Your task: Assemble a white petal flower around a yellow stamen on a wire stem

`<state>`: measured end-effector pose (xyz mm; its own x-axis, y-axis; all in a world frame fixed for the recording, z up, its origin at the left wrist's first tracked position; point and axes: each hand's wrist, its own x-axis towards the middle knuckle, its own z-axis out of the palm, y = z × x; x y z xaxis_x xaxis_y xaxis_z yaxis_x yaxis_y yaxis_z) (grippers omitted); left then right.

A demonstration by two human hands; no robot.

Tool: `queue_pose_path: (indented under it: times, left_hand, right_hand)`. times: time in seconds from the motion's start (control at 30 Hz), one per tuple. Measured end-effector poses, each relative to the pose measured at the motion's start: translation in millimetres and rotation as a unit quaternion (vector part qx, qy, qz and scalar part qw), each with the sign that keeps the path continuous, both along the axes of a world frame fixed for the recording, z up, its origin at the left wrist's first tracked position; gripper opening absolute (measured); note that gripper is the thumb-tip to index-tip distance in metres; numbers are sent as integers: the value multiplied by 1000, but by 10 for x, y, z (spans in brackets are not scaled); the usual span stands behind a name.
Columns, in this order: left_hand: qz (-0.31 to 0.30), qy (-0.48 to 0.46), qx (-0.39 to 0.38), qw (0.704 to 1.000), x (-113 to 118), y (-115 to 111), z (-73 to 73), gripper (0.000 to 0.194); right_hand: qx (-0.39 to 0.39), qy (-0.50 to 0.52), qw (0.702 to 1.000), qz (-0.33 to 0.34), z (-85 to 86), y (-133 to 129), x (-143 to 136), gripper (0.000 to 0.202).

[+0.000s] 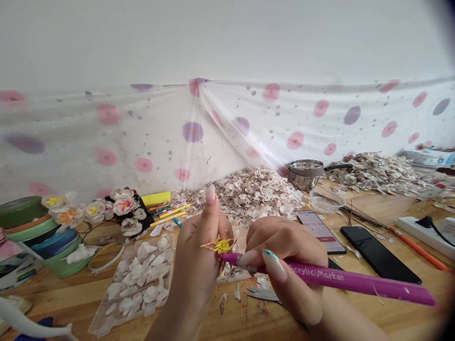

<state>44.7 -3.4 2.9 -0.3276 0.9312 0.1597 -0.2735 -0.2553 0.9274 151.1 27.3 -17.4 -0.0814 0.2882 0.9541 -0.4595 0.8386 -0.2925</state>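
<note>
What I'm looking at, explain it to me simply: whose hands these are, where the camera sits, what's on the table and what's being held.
There is no machine here, just a person's two bare hands. The single picture comes from a camera worn on that person's head, looking forward and down.

The left hand, thumb pointing up, holds a small, spiky yellow piece. The right hand grips a purple marker, its tip close to that piece; whether they touch is hard to tell.

On the wooden table, a clear tray of pale petals lies to the left. Behind the hands is a large petal heap, with made-up flowers to its left. Two phones lie at right.
</note>
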Motion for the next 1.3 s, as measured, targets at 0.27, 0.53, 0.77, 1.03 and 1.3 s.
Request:
queue_pose_path:
  times: [0.27, 0.53, 0.77, 1.03, 1.3]
  left_hand:
    - [1, 26, -14, 1000, -17, 4, -18, 68]
    - [35, 22, -6, 999, 1, 2, -14, 66]
    - [28, 10, -12, 999, 17, 6, 0, 67]
    - [16, 25, 1, 1000, -4, 10, -17, 68]
    - [6, 16, -13, 1000, 19, 7, 0, 71]
  right_hand:
    - [-21, 12, 1000, -4, -10, 4, -4, 15]
    - [-30, -3, 1000, 0, 15, -18, 41, 17]
    - [-16, -8, 1000, 1, 16, -18, 45, 17]
    - [-15, -8, 1000, -12, 26, 6, 38, 17]
    - [-22, -14, 1000, -6, 22, -14, 59, 20]
